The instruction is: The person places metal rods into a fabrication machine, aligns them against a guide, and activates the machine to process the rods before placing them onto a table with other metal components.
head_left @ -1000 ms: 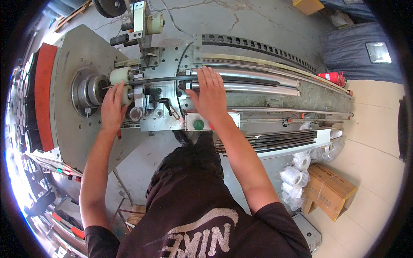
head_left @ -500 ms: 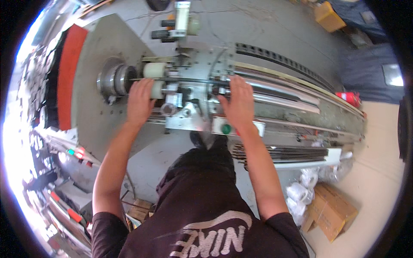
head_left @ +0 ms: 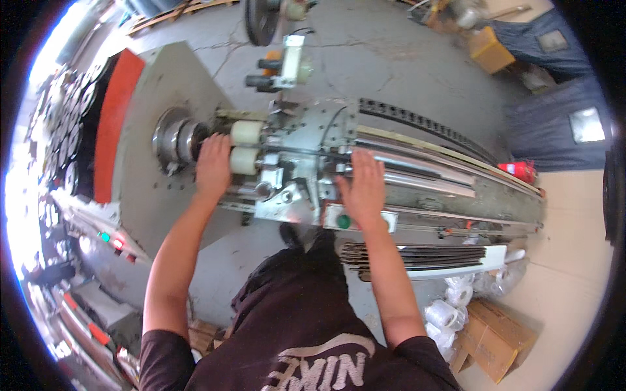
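Note:
A long grey metal machine runs from left to right in front of me. My left hand rests palm down beside two cream rollers, close to the round steel chuck. My right hand lies flat, fingers spread, on the carriage near a thin dark rod. A green button sits just below that hand. Neither hand grips anything that I can see.
A red panel and a grey plate stand at the machine's left end. A red extinguisher lies at the right. White film rolls and a cardboard box sit on the floor lower right. A control panel with lights is at the left.
The view has shifted, so the machine sits further right and lower in the picture. Both hands stay on the machine, the left one closer to the rollers.

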A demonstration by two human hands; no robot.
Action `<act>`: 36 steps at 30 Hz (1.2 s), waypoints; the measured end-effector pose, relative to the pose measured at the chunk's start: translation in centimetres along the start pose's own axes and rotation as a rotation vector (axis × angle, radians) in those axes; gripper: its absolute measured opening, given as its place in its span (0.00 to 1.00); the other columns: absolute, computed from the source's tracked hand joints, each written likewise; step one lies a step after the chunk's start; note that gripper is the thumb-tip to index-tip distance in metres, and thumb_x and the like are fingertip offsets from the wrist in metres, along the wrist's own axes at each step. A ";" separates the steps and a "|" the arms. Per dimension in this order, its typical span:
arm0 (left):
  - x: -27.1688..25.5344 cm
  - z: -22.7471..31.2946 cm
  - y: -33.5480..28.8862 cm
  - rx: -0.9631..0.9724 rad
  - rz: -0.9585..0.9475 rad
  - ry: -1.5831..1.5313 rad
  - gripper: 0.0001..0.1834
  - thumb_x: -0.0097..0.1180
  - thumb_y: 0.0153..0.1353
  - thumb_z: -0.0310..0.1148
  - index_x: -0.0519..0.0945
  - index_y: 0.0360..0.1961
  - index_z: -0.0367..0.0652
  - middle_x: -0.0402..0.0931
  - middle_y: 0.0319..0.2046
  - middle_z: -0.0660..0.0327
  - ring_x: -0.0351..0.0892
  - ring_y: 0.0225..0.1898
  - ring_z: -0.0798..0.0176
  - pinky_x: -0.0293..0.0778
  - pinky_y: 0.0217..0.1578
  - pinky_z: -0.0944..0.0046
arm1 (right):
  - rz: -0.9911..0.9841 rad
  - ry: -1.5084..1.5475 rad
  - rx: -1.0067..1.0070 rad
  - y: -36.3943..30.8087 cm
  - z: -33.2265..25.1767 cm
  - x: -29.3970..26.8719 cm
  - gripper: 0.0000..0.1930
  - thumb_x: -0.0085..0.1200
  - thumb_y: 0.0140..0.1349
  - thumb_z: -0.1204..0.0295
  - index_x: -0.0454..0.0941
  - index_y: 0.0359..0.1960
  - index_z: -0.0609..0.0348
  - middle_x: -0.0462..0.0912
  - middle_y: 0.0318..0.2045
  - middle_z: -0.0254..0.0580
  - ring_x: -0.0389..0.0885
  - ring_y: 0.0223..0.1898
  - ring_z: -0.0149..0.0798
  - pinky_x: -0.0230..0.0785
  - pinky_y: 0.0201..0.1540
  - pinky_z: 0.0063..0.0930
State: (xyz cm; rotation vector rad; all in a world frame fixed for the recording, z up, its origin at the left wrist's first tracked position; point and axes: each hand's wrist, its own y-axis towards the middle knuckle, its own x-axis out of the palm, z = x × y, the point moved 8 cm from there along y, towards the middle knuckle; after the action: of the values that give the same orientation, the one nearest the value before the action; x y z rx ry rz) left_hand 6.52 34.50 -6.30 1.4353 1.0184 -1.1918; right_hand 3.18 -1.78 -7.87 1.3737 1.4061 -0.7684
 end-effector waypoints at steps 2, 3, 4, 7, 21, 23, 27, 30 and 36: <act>1.0 -0.8 -0.3 0.002 0.030 -0.046 0.33 0.57 0.57 0.17 0.72 0.66 0.35 0.71 0.68 0.46 0.66 0.74 0.43 0.57 0.77 0.46 | -0.004 -0.027 0.007 0.0 -0.2 -0.2 0.39 0.63 0.67 0.53 0.65 0.74 0.60 0.68 0.74 0.50 0.59 0.79 0.52 0.43 0.82 0.58; 0.7 -0.6 -0.1 -0.002 0.017 -0.087 0.35 0.59 0.54 0.15 0.72 0.66 0.36 0.71 0.68 0.45 0.65 0.74 0.41 0.57 0.78 0.45 | -0.037 -0.016 0.035 0.0 0.1 -0.2 0.38 0.62 0.68 0.53 0.66 0.74 0.60 0.69 0.74 0.50 0.60 0.78 0.52 0.43 0.82 0.58; 0.4 -0.2 0.2 -0.006 -0.044 -0.066 0.30 0.56 0.58 0.19 0.72 0.65 0.36 0.73 0.66 0.48 0.65 0.74 0.45 0.56 0.78 0.46 | -0.072 0.005 0.062 -0.1 0.2 0.0 0.38 0.62 0.68 0.53 0.66 0.74 0.60 0.69 0.74 0.50 0.60 0.78 0.52 0.43 0.82 0.58; 0.7 -0.6 -0.1 0.000 -0.041 -0.109 0.38 0.67 0.47 0.16 0.73 0.64 0.38 0.73 0.64 0.48 0.66 0.72 0.44 0.56 0.78 0.46 | -0.047 0.000 0.059 -0.3 0.3 0.1 0.39 0.61 0.68 0.53 0.65 0.75 0.60 0.69 0.74 0.49 0.61 0.78 0.52 0.42 0.82 0.58; 2.0 -1.5 1.5 0.078 -0.096 -0.156 0.35 0.73 0.43 0.22 0.75 0.56 0.37 0.78 0.53 0.47 0.73 0.62 0.39 0.63 0.74 0.46 | -0.066 -0.075 0.163 -0.9 0.3 -0.2 0.40 0.60 0.69 0.51 0.63 0.77 0.57 0.67 0.76 0.43 0.56 0.80 0.46 0.37 0.82 0.59; 1.5 -1.4 1.3 0.082 -0.083 -0.131 0.34 0.74 0.43 0.23 0.76 0.54 0.38 0.78 0.51 0.48 0.74 0.61 0.39 0.66 0.70 0.45 | -0.055 -0.089 0.162 -0.9 0.5 0.0 0.39 0.60 0.69 0.51 0.64 0.77 0.57 0.67 0.75 0.43 0.57 0.80 0.46 0.37 0.82 0.60; 2.2 -1.9 1.6 0.080 -0.122 -0.129 0.32 0.75 0.44 0.23 0.76 0.52 0.40 0.79 0.50 0.48 0.75 0.60 0.39 0.70 0.64 0.44 | -0.049 -0.104 0.174 -0.9 0.8 0.2 0.39 0.61 0.68 0.51 0.65 0.76 0.57 0.68 0.75 0.43 0.57 0.80 0.47 0.38 0.82 0.62; 3.1 -2.4 1.8 0.090 -0.120 -0.136 0.31 0.75 0.43 0.23 0.76 0.51 0.40 0.79 0.49 0.48 0.76 0.59 0.39 0.71 0.62 0.44 | -0.032 -0.101 0.183 -0.9 0.8 -0.1 0.39 0.60 0.68 0.52 0.65 0.76 0.57 0.68 0.75 0.44 0.58 0.79 0.47 0.38 0.81 0.63; 3.9 -2.8 2.2 0.142 -0.139 -0.222 0.28 0.73 0.45 0.25 0.76 0.50 0.40 0.80 0.46 0.49 0.77 0.55 0.39 0.73 0.58 0.43 | 0.071 -0.102 0.172 -1.1 1.0 -0.4 0.37 0.64 0.66 0.57 0.68 0.72 0.60 0.72 0.71 0.47 0.64 0.76 0.52 0.44 0.79 0.64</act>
State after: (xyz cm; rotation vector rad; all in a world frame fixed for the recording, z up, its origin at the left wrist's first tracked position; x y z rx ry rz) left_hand 9.77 36.98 -9.71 1.3211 0.9055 -1.5141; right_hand 2.30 -2.98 -8.01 1.4868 1.2284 -0.9163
